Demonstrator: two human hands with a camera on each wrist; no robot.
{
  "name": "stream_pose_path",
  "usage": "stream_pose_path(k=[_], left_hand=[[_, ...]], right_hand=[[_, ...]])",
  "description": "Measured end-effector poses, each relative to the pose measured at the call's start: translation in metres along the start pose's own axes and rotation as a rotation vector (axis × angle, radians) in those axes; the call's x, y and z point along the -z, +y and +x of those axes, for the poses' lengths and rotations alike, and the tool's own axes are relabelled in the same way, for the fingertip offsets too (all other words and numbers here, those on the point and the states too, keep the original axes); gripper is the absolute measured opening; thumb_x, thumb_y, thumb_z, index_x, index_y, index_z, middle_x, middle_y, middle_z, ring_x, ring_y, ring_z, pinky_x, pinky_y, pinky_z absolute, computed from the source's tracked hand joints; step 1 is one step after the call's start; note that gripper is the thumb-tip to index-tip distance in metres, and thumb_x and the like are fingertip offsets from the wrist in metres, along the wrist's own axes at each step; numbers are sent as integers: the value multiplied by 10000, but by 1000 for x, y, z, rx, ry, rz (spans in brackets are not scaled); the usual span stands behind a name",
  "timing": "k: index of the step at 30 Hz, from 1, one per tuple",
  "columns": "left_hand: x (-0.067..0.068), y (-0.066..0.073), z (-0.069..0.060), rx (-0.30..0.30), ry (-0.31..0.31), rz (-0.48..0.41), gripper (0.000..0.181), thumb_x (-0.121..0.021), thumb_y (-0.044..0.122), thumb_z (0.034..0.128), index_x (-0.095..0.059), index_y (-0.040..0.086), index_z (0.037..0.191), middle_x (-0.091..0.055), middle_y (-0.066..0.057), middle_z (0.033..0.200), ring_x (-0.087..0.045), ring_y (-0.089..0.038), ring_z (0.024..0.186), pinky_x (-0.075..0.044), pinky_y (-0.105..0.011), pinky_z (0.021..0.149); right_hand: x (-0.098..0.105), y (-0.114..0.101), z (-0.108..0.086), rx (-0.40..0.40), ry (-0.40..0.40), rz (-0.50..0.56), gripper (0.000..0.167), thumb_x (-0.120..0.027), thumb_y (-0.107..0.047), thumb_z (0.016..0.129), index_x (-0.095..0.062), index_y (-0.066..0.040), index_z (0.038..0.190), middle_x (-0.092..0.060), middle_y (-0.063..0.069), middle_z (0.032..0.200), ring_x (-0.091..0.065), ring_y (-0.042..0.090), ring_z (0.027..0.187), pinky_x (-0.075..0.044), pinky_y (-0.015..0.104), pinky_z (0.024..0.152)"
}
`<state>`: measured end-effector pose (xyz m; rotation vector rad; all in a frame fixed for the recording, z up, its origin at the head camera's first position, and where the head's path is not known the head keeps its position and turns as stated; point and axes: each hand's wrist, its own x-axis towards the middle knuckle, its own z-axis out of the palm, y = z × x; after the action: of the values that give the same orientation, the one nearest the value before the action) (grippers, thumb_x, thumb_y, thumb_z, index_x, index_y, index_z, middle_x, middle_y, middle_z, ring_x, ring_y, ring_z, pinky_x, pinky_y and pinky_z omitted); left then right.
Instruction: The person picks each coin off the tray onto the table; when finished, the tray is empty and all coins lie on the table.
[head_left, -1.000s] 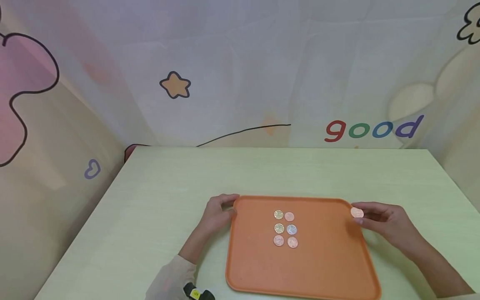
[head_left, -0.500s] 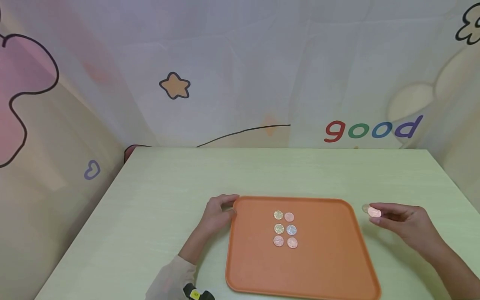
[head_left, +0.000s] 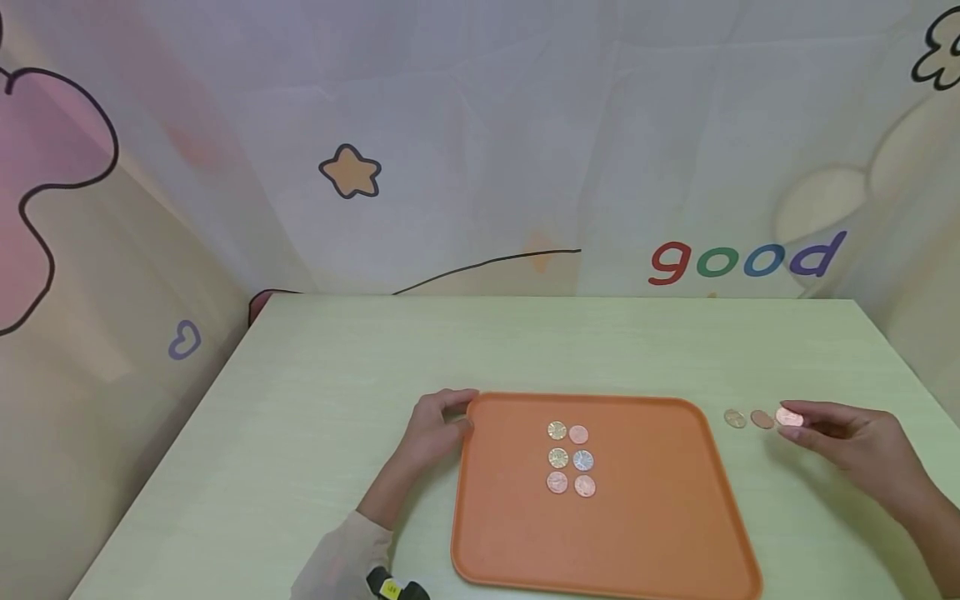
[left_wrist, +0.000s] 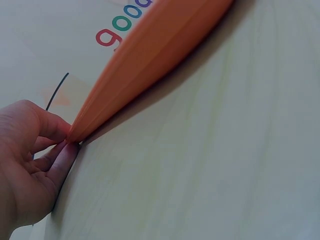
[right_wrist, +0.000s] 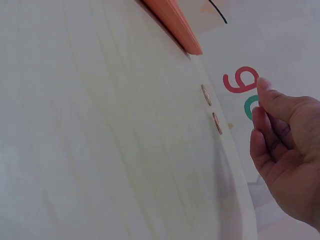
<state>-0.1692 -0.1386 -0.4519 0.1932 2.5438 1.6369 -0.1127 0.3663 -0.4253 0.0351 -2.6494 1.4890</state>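
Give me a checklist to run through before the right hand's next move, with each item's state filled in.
1. Left hand gripping tray at its far left corner: ok.
2. Right hand pinching held coin: ok.
3. Two coins on table, right of tray, not touching it: ok.
4. Six coins on tray, two columns of three: ok.
5. Right hand free for another coin: not ok.
6. Held coin clear of table: cannot tell; the right wrist view doesn't show it.

On the worktop [head_left: 345,358], a tray [head_left: 637,525] bears six coins [head_left: 558,457] towards eleven o'clock; at its two o'clock lie two coins [head_left: 761,419].
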Motion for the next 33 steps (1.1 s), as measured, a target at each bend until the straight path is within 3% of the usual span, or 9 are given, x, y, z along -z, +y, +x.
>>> stream_pose_path(k=[4,8,10,11,17,28,33], left_hand=[[0,1,0,-1,0,4,498,-592,-47,811,-680,5,1298,-701,-156,1247,-613,-349,1247,-449,-539,1091],[0,2,-1,-2,4,1,497,-592,-51,809,-681,2,1295,-705,-154,1233,-616,-349,1241,-452,-537,1091],[0,2,-1,1,6,-1,495,-590,-52,811,-682,2,1295,-707,-151,1228,-617,-346,1241,-452,-534,1094],[0,2,-1,1,7,-2,495,-590,-53,811,-682,1,1294,-708,-151,1226,-618,-346,1240,-454,-533,1091],[-1,2,-1,3,9,-2,494,-591,-53,814,-681,3,1296,-705,-152,1233,-623,-345,1234,-466,-524,1078],[-1,2,0,4,5,-8,495,-591,-43,812,-679,3,1298,-706,-158,1234,-613,-349,1248,-455,-534,1089],[-1,2,0,4,4,-9,500,-590,-47,811,-676,0,1301,-704,-161,1242,-611,-352,1250,-455,-538,1089]], right_hand=[[6,8,1,13,51,-120,271,-765,-133,896,-797,-349,1057,-642,-391,802,-562,-123,694,-411,127,558],[9,15,3,46,91,-249,221,-771,-189,897,-794,-381,1005,-572,-258,670,-446,-22,634,-323,254,509],[9,18,5,38,91,-298,167,-764,-223,905,-796,-357,999,-544,-222,655,-427,-12,627,-317,267,499],[9,19,6,31,85,-325,138,-755,-243,913,-811,-286,1032,-541,-219,659,-423,-13,627,-319,266,498],[8,25,13,27,55,-437,399,-726,-237,935,-712,87,1168,-544,-284,723,-422,-47,650,-347,234,511],[9,36,18,83,28,-496,403,-745,-219,921,-705,95,1171,-575,-261,749,-424,-115,665,-391,128,582],[9,35,17,70,14,-491,422,-730,-231,934,-691,101,1192,-579,-242,763,-423,-109,670,-395,133,583]])
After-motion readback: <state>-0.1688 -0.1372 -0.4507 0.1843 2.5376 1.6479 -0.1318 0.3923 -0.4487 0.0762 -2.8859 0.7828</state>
